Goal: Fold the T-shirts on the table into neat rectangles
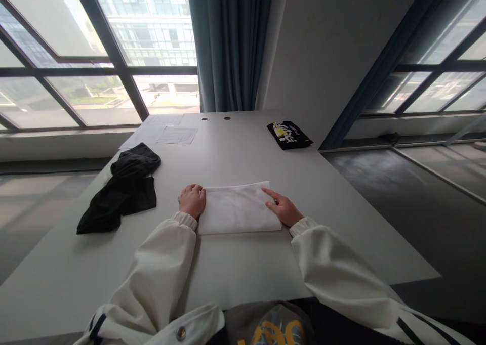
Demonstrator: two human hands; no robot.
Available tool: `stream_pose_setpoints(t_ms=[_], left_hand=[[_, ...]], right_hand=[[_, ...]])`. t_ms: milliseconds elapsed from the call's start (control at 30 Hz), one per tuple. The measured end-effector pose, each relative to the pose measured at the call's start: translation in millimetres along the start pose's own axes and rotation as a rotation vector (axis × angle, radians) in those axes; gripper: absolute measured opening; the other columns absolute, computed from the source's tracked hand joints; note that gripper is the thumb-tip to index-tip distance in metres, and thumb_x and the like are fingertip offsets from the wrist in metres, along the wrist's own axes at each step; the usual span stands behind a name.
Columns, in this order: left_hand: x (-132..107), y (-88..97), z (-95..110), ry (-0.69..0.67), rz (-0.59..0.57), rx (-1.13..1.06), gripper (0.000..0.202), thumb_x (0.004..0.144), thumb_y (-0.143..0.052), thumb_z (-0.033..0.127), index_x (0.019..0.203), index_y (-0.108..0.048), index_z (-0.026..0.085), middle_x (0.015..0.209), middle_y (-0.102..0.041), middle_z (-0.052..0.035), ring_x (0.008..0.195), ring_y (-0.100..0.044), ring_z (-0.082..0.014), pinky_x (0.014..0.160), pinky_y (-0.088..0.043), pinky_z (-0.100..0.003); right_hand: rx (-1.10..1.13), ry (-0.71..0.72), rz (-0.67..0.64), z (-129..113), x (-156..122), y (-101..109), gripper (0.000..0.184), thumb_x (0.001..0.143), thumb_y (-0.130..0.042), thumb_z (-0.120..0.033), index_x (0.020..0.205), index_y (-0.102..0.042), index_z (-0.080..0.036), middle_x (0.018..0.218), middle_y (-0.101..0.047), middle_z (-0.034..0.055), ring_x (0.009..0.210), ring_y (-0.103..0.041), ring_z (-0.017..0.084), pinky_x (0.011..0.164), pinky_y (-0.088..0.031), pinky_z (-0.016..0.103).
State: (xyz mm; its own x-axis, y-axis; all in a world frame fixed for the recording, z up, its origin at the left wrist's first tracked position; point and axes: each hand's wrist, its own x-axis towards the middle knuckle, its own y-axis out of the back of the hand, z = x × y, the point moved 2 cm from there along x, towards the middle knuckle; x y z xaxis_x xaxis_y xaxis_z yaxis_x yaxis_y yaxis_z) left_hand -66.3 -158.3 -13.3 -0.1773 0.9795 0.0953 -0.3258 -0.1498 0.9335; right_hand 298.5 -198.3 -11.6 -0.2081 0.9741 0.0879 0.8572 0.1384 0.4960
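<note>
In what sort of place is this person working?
Probably an office or similar workroom: it has a large white table, papers lying on it, and a wide window facing another building.

Left grip (192, 200): one bare hand, back uppermost, fingers (194, 188) bent and close together. Right grip (285, 210): one bare hand, turned inward, forefinger (271, 192) and thumb (272, 206) extended, tips apart. Left forearm (164, 264) and right forearm (337, 261): cream-sleeved, cuffs (186, 220) gathered at the wrists, reaching forward, angled towards each other.
</note>
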Motion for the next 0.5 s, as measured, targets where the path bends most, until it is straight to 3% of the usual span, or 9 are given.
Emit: stream_pose_setpoints(t_ms=[167, 300, 500], left_hand=[[1.0, -1.8, -1.4, 0.005, 0.005, -0.014, 0.036, 0.104, -0.045, 0.041, 0.12, -0.072, 0.025, 0.142, -0.063, -0.0123, 0.133, -0.056, -0.0338, 0.113, -0.043, -0.051], [0.3, -3.7, -1.0, 0.006, 0.041, -0.01, 0.032, 0.103, -0.046, 0.036, 0.12, -0.069, 0.02, 0.133, -0.068, -0.0145, 0.129, -0.059, -0.0329, 0.111, -0.045, -0.049], [1.1, -8.1, -3.4, 0.018, 0.063, 0.007, 0.038, 0.105, -0.046, 0.037, 0.131, -0.063, 0.016, 0.137, -0.066, -0.0176, 0.132, -0.058, -0.0331, 0.113, -0.043, -0.048]], right_hand=[[-0.023, -0.041, -0.236, -13.3, -2.9, -0.2, 0.071, 0.088, -0.071, -0.039, 0.156, -0.056, -0.026, 0.156, -0.06, 0.0056, 0.142, -0.056, 0.032, 0.124, -0.039, 0.048], [-0.097, -0.089, -0.269, -25.4, 7.1, 9.3, 0.085, 0.083, -0.075, -0.033, 0.163, -0.046, -0.025, 0.156, -0.059, 0.0074, 0.138, -0.06, 0.035, 0.121, -0.042, 0.047], [-0.306, 0.119, -0.392, -65.6, 61.4, 52.3, 0.095, 0.084, -0.074, -0.033, 0.169, -0.032, -0.028, 0.159, -0.056, 0.0052, 0.134, -0.063, 0.033, 0.116, -0.046, 0.043]])
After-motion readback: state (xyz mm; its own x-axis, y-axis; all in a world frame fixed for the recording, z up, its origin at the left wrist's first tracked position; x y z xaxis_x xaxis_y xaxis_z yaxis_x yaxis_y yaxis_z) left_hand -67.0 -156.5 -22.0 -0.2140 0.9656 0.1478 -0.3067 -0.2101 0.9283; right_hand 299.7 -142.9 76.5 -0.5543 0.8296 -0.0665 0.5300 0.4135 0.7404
